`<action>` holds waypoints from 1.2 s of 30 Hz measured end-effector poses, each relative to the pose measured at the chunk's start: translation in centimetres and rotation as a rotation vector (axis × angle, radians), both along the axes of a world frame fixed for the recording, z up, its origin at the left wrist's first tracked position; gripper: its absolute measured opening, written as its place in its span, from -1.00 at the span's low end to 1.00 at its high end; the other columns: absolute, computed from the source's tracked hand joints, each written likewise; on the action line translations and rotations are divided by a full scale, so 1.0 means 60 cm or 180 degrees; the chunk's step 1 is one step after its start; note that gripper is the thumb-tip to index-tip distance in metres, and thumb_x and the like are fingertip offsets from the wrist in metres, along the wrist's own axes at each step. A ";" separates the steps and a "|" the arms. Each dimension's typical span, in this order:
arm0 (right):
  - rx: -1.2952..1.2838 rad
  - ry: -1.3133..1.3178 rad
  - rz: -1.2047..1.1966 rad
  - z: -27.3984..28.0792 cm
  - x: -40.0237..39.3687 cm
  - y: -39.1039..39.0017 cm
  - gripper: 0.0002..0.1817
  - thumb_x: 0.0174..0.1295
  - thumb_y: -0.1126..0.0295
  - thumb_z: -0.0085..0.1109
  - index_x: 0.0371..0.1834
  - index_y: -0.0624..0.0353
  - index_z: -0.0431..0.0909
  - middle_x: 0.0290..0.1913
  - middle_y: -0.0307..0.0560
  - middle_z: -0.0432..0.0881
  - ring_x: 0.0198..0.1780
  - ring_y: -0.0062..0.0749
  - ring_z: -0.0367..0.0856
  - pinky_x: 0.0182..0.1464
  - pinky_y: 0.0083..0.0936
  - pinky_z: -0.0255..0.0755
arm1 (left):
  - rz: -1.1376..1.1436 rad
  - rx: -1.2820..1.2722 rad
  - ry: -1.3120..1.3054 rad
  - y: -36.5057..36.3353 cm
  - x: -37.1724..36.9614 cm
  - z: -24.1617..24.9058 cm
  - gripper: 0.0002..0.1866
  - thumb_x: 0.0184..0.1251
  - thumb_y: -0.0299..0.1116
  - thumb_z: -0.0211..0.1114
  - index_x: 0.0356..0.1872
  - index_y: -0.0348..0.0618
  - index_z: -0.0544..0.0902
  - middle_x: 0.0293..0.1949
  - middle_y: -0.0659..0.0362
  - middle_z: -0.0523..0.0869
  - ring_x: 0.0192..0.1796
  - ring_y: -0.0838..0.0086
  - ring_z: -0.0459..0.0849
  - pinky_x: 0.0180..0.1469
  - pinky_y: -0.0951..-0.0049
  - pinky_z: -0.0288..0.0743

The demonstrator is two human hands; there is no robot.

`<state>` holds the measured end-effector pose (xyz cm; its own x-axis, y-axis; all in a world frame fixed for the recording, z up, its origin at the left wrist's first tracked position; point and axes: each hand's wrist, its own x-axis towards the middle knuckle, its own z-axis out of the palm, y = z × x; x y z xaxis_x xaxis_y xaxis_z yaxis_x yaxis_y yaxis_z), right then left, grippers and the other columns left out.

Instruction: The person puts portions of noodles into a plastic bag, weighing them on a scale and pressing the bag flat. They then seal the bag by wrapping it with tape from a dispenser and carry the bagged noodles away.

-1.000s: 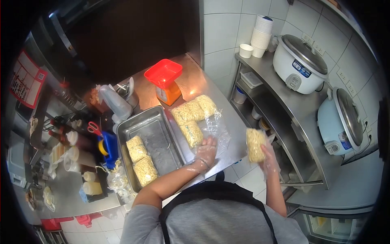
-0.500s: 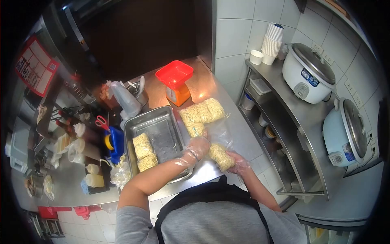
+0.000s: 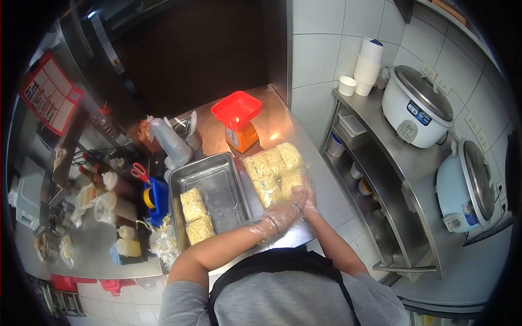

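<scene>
Clear plastic gloves cover both hands at the near side of a pale yellow noodle bundle [image 3: 293,181] on the steel counter. My right hand [image 3: 309,202] grips the bundle's right near edge. Beside it, my left hand [image 3: 284,217] closes on the near edge, its fingertips partly hidden. More noodle bundles [image 3: 267,163] lie packed together behind and left of this one, with clear film about them. Left of my hands, a steel tray [image 3: 225,179] holds a row of noodle bundles [image 3: 198,228] along its left side.
An orange scale [image 3: 242,137] with a red pan stands behind the noodles. Squeeze bottles [image 3: 128,233], red scissors [image 3: 140,171] and a blue holder [image 3: 157,201] crowd the left. On the right shelf stand paper cups [image 3: 368,65] and two rice cookers [image 3: 416,106].
Both hands have moved forward and closer together. The noodle bundle in my right hand has gone from near the counter's front edge to beside the other bundles.
</scene>
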<state>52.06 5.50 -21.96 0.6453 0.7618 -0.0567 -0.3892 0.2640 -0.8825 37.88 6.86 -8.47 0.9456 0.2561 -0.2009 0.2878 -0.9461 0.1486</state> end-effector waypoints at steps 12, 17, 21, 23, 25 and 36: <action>-0.1491 -0.2963 0.0625 -0.067 0.020 0.092 -0.47 0.33 0.21 0.10 0.34 0.14 0.38 0.04 0.19 0.60 0.01 -0.05 0.59 0.08 -0.20 0.46 | -0.0112 -0.0773 -0.1001 0.001 -0.016 -0.027 -0.43 0.35 -0.53 -0.08 0.40 -0.27 0.13 0.23 -0.24 0.47 -0.10 -0.04 0.69 -0.14 0.14 0.61; -0.1541 -0.4553 0.0171 0.128 -0.040 0.037 -0.46 0.33 0.21 0.07 0.35 0.13 0.32 0.12 0.30 0.51 0.12 0.13 0.49 0.19 -0.11 0.35 | -0.0080 -0.0755 0.0412 0.003 -0.010 0.049 -0.38 0.32 -0.57 -0.08 0.44 -0.30 0.07 0.20 -0.29 0.49 0.03 -0.08 0.64 -0.01 0.15 0.58; -0.1893 -0.3338 0.0388 0.166 -0.046 0.043 -0.42 0.34 0.18 0.08 0.39 0.13 0.28 0.25 0.33 0.41 0.26 0.13 0.40 0.27 -0.08 0.29 | -0.0281 -0.0900 -0.0597 0.006 -0.018 -0.047 -0.39 0.32 -0.57 -0.09 0.43 -0.30 0.10 0.29 -0.26 0.40 0.06 -0.06 0.64 0.00 0.18 0.58; -0.1672 -0.3231 0.0688 0.111 -0.017 0.051 -0.37 0.33 0.10 0.08 0.41 0.13 0.26 0.32 0.32 0.35 0.32 0.14 0.34 0.30 -0.10 0.27 | -0.0342 -0.0886 -0.0620 0.001 -0.019 -0.022 -0.40 0.33 -0.57 -0.10 0.43 -0.31 0.11 0.36 -0.24 0.33 0.09 -0.04 0.63 0.02 0.20 0.57; -0.1809 -0.3610 0.0858 0.088 0.013 0.040 -0.31 0.30 0.04 0.09 0.43 0.15 0.24 0.38 0.31 0.28 0.38 0.15 0.27 0.36 -0.13 0.21 | -0.0410 -0.0887 -0.0982 0.003 -0.021 -0.029 -0.36 0.27 -0.61 -0.09 0.43 -0.29 0.11 0.39 -0.22 0.30 0.04 -0.02 0.64 -0.03 0.18 0.58; -0.3307 -0.5473 0.2005 0.104 0.016 -0.214 -0.23 0.16 -0.11 0.17 0.27 0.29 0.43 0.38 0.27 0.33 0.47 0.09 0.16 0.46 -0.17 0.07 | 0.0244 -0.1031 -0.2378 -0.013 -0.117 -0.039 -0.30 0.06 -0.66 0.04 0.37 -0.34 0.23 0.29 -0.28 0.38 -0.02 -0.10 0.63 0.03 0.07 0.55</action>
<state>53.04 -7.32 -15.72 0.2282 0.9344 -0.2734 0.9647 -0.2549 -0.0659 30.85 6.07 -10.79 0.8415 0.3627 0.4003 0.0666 -0.8050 0.5895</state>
